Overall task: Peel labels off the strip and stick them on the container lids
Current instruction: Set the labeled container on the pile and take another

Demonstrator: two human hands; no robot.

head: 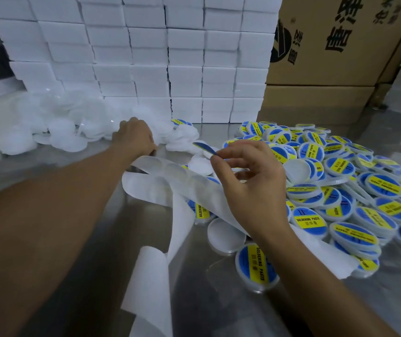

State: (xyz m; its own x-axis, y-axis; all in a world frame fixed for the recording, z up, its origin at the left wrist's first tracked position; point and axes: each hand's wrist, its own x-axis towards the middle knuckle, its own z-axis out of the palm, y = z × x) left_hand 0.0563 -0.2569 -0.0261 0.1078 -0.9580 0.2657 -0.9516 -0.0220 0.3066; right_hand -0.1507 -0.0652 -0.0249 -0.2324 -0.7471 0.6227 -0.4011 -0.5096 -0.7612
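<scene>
My right hand point(248, 176) pinches a round blue label point(205, 148) between thumb and forefinger, lifted off the white backing strip point(182, 181) that curls across the metal table. My left hand point(135, 137) reaches far forward into a heap of plain white lids point(68, 127); its fingertips are hidden among them, so whether it holds a lid is unclear. Labelled blue-and-yellow lids point(340, 181) are piled at the right. One unlabelled lid point(226, 235) lies under my right wrist.
A wall of stacked white boxes point(170, 57) stands at the back. Brown cardboard cartons point(335, 45) rise at the back right. The used strip point(150, 288) trails toward the near edge of the steel table point(219, 300).
</scene>
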